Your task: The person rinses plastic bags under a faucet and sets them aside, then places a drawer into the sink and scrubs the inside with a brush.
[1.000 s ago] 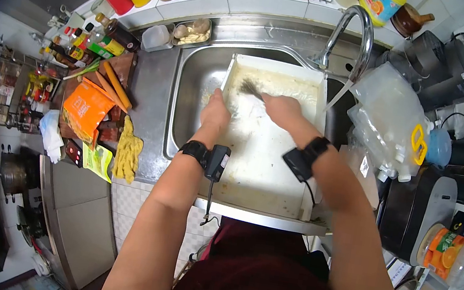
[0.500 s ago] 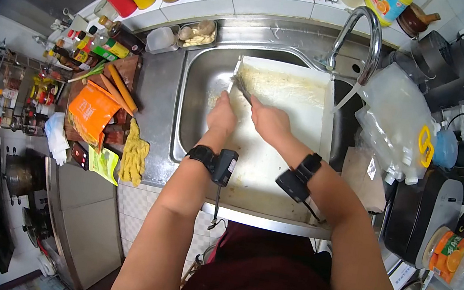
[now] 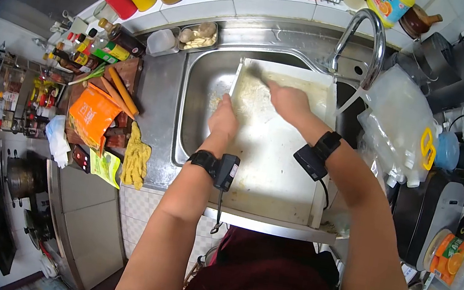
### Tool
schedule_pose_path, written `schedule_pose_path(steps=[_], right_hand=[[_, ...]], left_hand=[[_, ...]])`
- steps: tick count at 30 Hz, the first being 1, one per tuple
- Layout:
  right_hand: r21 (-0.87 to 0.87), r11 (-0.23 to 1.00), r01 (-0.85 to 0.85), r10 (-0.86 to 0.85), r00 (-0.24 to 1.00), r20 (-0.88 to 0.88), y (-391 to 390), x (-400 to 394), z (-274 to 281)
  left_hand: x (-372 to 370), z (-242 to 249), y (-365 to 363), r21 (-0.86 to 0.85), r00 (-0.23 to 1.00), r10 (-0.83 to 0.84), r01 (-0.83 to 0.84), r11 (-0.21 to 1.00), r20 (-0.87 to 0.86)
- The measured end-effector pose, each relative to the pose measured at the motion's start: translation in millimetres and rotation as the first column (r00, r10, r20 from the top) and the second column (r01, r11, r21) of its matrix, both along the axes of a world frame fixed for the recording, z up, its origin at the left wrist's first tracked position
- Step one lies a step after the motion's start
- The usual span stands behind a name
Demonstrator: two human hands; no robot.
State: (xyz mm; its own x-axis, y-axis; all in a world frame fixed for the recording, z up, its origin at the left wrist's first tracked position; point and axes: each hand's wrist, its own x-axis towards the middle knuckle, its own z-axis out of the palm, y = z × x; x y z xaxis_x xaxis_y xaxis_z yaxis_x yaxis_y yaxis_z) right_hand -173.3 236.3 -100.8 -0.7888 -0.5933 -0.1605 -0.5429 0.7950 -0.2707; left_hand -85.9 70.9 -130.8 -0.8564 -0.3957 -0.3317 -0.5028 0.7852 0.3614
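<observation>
Over the sink, left hand [image 3: 223,120] grips the tray's [image 3: 276,170] edge; right hand [image 3: 289,102] clutches the brush [image 3: 257,73].

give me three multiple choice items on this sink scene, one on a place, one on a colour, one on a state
1. Where does the white tray lie?
A. across the sink
B. on the stove
C. on the floor

2. What colour is the packet on the counter left of the sink?
A. blue
B. orange
C. black

3. What is the right hand doing?
A. hanging free
B. gripping a brush on the tray
C. turning the tap

Answers:
1. A, the tray spans the basin under the tap.
2. B, its wrapper is plainly orange.
3. B, the dark brush sticks out of the fist while the left hand holds the tray's edge.
</observation>
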Motion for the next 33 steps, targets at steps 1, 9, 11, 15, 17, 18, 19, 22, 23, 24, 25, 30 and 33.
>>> schedule_pose_path(steps=[1,9,11,15,17,18,19,22,23,24,25,30,33], right_hand=[[-0.014,0.999,0.051,-0.051,0.999,-0.014,-2.0,-4.1,4.9],[0.086,0.996,-0.003,0.009,0.998,-0.059,-1.5,-13.8,-43.9],[0.096,0.995,0.007,0.000,0.997,-0.072,18.1,-11.4,-47.4],[0.115,0.991,0.069,-0.063,0.997,-0.051,29.4,-7.5,-21.1],[0.099,0.995,0.025,-0.023,0.999,-0.028,25.0,-7.8,-23.5],[0.072,0.997,-0.023,0.025,0.999,-0.026,21.0,-6.3,-39.8],[0.042,0.997,-0.070,0.071,0.997,-0.024,16.1,-4.3,-43.2],[-0.076,0.995,-0.060,0.057,0.998,-0.042,6.2,-5.9,-27.0],[-0.118,0.993,-0.014,0.004,0.997,-0.082,5.3,-2.4,-16.6],[-0.104,0.994,0.021,-0.032,0.994,-0.107,6.5,-2.2,-13.6],[-0.094,0.994,0.056,-0.069,0.988,-0.138,6.8,-6.6,-10.8],[-0.029,1.000,0.001,-0.006,0.986,-0.164,-6.3,-27.3,-29.9],[-0.048,0.994,-0.098,0.089,0.983,-0.161,-18.6,-11.2,-40.9]], left_hand=[[1.0,3.7,1.5,0.005,1.000,0.002,-0.002,1.000,0.000],[4.3,-3.4,0.8,-0.020,0.999,-0.021,0.021,1.000,-0.037],[4.1,-0.6,-0.4,-0.006,0.998,-0.031,0.031,0.999,-0.049],[3.0,-8.1,-3.4,0.009,0.999,-0.015,0.015,1.000,-0.034],[1.1,-4.9,-1.8,0.013,1.000,-0.006,0.006,1.000,-0.015],[0.7,-2.5,-0.7,0.016,1.000,-0.003,0.004,1.000,-0.016],[1.6,-0.1,0.1,0.017,1.000,-0.003,0.003,1.000,-0.016],[1.9,-1.3,-1.3,0.003,0.999,-0.020,0.021,1.000,-0.034],[4.4,-3.4,-0.7,0.000,0.999,-0.026,0.026,1.000,-0.040],[5.8,-4.6,-0.1,0.004,0.999,-0.022,0.022,1.000,-0.028],[3.7,-3.9,-0.3,0.005,1.000,-0.020,0.020,1.000,-0.022],[4.2,-9.0,-2.7,-0.017,0.998,-0.019,0.018,1.000,-0.052],[1.9,-8.3,-1.1,-0.002,0.998,-0.007,0.007,1.000,-0.064]])
